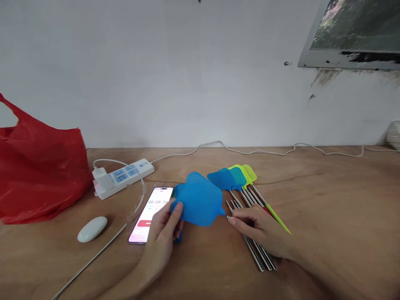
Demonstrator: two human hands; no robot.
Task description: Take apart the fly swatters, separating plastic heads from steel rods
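Note:
My left hand pinches a blue fly swatter head by its left edge, holding it above the table. The socket of the head points right, towards my right hand. Between the thumb and fingers of that hand is a thin metal rod; only its tip shows, close to the socket, and I cannot tell whether they touch. Below my right hand lie several loose metal rods. Behind it are fly swatters with blue heads and yellow-green heads. More swatter heads are partly hidden behind my left hand.
A phone showing a timer lies left of my left hand. Further left are a white computer mouse, a white power strip with a plugged-in charger, and a red plastic bag. A cable runs along the wall.

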